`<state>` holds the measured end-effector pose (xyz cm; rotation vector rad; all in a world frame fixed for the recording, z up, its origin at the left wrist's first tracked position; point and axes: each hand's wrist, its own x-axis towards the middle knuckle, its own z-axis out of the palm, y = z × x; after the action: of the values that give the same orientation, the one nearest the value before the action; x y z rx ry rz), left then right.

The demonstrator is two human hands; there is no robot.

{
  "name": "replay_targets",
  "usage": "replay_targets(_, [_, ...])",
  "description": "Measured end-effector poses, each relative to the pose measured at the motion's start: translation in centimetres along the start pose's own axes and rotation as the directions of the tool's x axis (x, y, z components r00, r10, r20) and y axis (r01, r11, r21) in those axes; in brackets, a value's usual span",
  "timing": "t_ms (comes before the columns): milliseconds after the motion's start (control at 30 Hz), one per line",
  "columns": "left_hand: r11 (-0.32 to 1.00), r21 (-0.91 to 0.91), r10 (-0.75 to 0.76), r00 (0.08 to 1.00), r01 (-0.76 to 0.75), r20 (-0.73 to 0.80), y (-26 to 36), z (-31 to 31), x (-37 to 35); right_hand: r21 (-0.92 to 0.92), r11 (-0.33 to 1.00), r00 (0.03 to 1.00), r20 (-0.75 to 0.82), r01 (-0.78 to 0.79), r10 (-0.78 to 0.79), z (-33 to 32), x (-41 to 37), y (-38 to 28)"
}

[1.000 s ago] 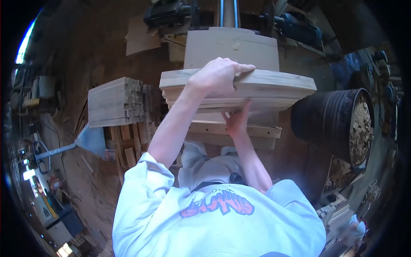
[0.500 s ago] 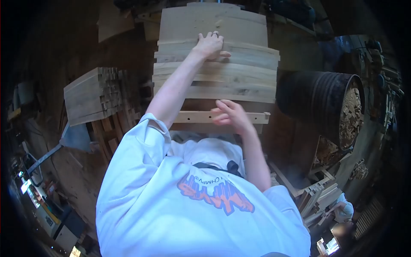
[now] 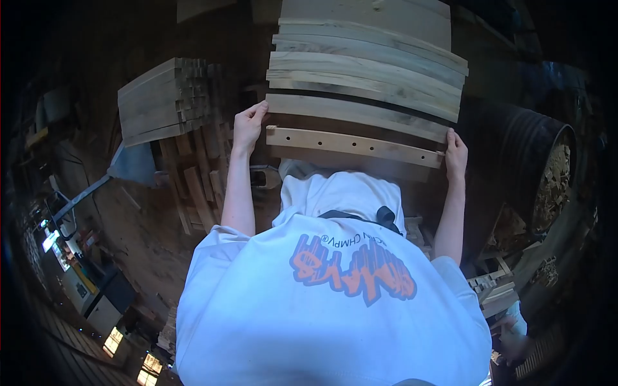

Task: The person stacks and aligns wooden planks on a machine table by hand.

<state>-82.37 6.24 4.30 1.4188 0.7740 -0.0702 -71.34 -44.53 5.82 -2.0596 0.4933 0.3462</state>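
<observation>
A long wooden board [image 3: 354,117] lies crosswise before me, separated by a dark gap from a row of pale boards [image 3: 367,71] beyond it. My left hand [image 3: 248,128] grips its left end with the fingers closed. At the opposite end, my right hand [image 3: 456,154] pinches the same board. Nearer to my body is a wooden strip with several dark holes [image 3: 353,144], which neither hand holds. Behind the row lies a wide pale panel [image 3: 367,13].
A stack of boards [image 3: 151,103] stands at the left. To the right, a dark ribbed barrel [image 3: 521,154] lies on its side, with wood scraps [image 3: 555,183] in its mouth. Part of another person [image 3: 513,325] shows at the lower right.
Both hands have moved apart to the ends of one board. That board now sits nearer to me, apart from the row. The view has shifted.
</observation>
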Motion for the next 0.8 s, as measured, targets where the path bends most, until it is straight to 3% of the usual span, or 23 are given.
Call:
replay_targets(67, [1.000, -0.004, -0.015, 1.000, 0.015, 0.006, -1.6, -0.9, -0.9, -0.028, 0.991, 0.989, 0.061, -0.132, 0.134, -1.0, -1.0, 0.5])
replay_targets(100, [0.998, -0.042, -0.038, 0.999, 0.037, -0.002, -1.9, -1.1, -2.0, 0.189, 0.961, 0.975, 0.127, -0.202, 0.180, -1.3, -0.8, 2.2])
replay_targets(167, [0.987, -0.129, -0.097, 0.995, 0.096, 0.004, -2.5, -1.7, -3.2, 0.218, 0.949, 0.966, 0.173, -0.228, 0.192, -2.1, 0.3, 3.3])
replay_targets(333, [0.983, -0.152, -0.090, 0.991, 0.105, 0.104, -2.4, -2.1, -2.1, 0.373, 0.846, 0.890, 0.395, -0.381, 0.227, -2.5, 1.5, 2.4])
replay_targets(600, [0.942, -0.183, -0.205, 0.913, 0.282, 0.353, -2.5, -3.4, -0.1, 0.371, 0.837, 0.852, 0.486, -0.403, 0.195, -3.2, 2.3, 3.3])
replay_targets(733, [0.942, -0.163, -0.226, 0.913, 0.293, 0.340, -0.7, -2.7, 1.1, 0.295, 0.849, 0.799, 0.561, -0.438, 0.217, -3.3, 3.4, 3.0])
replay_targets(800, [0.975, -0.199, -0.072, 0.988, 0.099, 0.140, 0.1, -1.2, 3.2, 0.357, 0.847, 0.846, 0.500, -0.395, 0.184, -2.6, 4.8, 1.8])
